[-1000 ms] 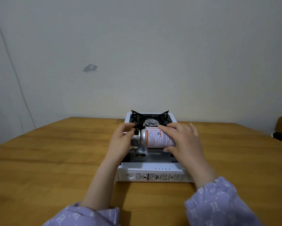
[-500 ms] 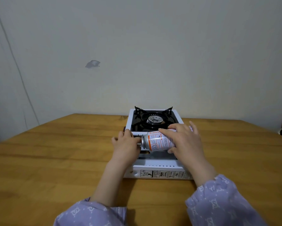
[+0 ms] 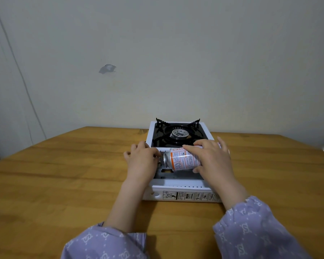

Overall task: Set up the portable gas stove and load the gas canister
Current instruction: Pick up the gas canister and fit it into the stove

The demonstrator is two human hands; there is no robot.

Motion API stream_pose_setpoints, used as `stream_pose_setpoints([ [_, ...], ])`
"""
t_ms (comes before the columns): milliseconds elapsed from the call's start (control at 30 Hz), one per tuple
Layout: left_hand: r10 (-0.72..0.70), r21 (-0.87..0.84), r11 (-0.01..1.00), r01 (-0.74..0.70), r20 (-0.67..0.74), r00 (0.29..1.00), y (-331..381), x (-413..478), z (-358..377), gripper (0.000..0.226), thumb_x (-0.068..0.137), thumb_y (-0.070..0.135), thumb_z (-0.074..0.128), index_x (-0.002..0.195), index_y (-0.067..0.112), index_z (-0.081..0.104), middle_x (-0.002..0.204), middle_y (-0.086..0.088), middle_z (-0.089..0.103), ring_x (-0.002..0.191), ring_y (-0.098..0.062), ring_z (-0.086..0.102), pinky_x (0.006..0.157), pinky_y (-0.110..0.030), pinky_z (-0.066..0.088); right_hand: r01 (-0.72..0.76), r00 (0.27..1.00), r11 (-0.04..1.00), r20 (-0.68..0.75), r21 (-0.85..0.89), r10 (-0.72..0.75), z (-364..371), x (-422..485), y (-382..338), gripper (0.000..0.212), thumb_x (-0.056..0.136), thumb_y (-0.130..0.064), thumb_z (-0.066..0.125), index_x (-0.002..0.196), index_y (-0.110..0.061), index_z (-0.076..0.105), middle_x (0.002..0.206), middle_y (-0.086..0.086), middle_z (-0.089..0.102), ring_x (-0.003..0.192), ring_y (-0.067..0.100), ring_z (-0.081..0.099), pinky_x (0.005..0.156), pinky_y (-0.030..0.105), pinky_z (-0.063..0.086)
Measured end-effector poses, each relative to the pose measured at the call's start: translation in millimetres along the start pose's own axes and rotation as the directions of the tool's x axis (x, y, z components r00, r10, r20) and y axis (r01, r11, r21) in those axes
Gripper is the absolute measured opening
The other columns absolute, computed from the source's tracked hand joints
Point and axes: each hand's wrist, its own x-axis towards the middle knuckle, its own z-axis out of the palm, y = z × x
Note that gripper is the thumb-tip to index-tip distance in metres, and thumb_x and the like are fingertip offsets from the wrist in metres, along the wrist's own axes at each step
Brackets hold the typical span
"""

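Right now the portable gas stove (image 3: 178, 157) sits on the wooden tabletop (image 3: 63, 174), a white box with its black burner section at the far end and its canister bay open at the near end. The gas canister (image 3: 181, 160) lies on its side in that bay, its silver valve end pointing left toward the fitting at the bay's left side; whether the two touch is hidden by the left hand. The canister's wrap is orange and white; the letters "Cass" can be read along its upper edge before the right hand covers the rest, and the small print and pictograms below are too fine to make out.

The right hand (image 3: 212, 157) lies over the canister's right half, its fingers (image 3: 192, 147) curled across the top and the thumb tucked beneath, gripping the can. The left hand (image 3: 141, 158) rests at the stove's left edge beside the valve end, its fingers bent and closed down near the fitting; what they press on, if anything, cannot be told.

Along the stove's near side wall runs a strip of black-and-white warning pictograms (image 3: 190, 196), unreadable from where I stand. Both forearms come out of lilac patterned sleeves (image 3: 251, 227). Behind stands a pale wall with a grey patch (image 3: 107, 68) on it
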Motion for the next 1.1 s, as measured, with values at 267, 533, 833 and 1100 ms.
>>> stream_pose_setpoints([
  [267, -0.053, 0.004, 0.999, 0.053, 0.038, 0.998, -6, 1, -7, 0.025, 0.088, 0.02, 0.06, 0.097, 0.04, 0.073, 0.12, 0.003, 0.052, 0.116, -0.023, 0.039, 0.098, -0.043, 0.026, 0.022, 0.997, 1.0, 0.069, 0.006, -0.022, 15, 7, -9, 0.076, 0.068, -0.03, 0.081, 0.135, -0.046, 0.047, 0.134, -0.007, 0.05, 0.127, 0.016, 0.04, 0.115, 0.044, 0.002],
  [533, -0.08, -0.017, 0.997, 0.081, 0.082, 0.993, -7, 2, -8, 0.025, 0.089, 0.021, 0.061, 0.099, 0.041, 0.072, 0.128, 0.001, 0.052, 0.122, -0.026, 0.039, 0.097, -0.045, 0.026, -0.024, 0.994, 1.0, 0.104, 0.003, 0.024, 24, 5, -1, 0.076, 0.069, -0.033, 0.081, 0.135, -0.046, 0.046, 0.133, -0.007, 0.051, 0.126, 0.016, 0.041, 0.114, 0.044, 0.005],
  [833, -0.1, -0.052, 0.993, 0.106, 0.109, 0.989, -8, 2, -8, 0.034, 0.089, 0.012, 0.057, 0.1, 0.041, 0.071, 0.128, 0.002, 0.052, 0.122, -0.025, 0.041, 0.101, -0.046, 0.026, -0.059, 0.988, 0.995, 0.145, 0.075, 0.048, 33, 6, 0, 0.079, 0.067, -0.032, 0.082, 0.136, -0.046, 0.045, 0.131, -0.008, 0.051, 0.125, 0.015, 0.042, 0.116, 0.046, 0.007],
  [1100, -0.113, -0.102, 0.987, 0.127, 0.129, 0.985, -8, 1, -9, 0.035, 0.088, 0.01, 0.057, 0.099, 0.039, 0.072, 0.125, 0.002, 0.051, 0.115, -0.023, 0.048, 0.103, -0.048, 0.027, -0.073, 0.983, 0.992, 0.173, 0.106, 0.054, 37, 9, -1, 0.082, 0.063, -0.029, 0.084, 0.135, -0.045, 0.047, 0.131, -0.008, 0.047, 0.123, 0.016, 0.042, 0.112, 0.044, 0.011],
])
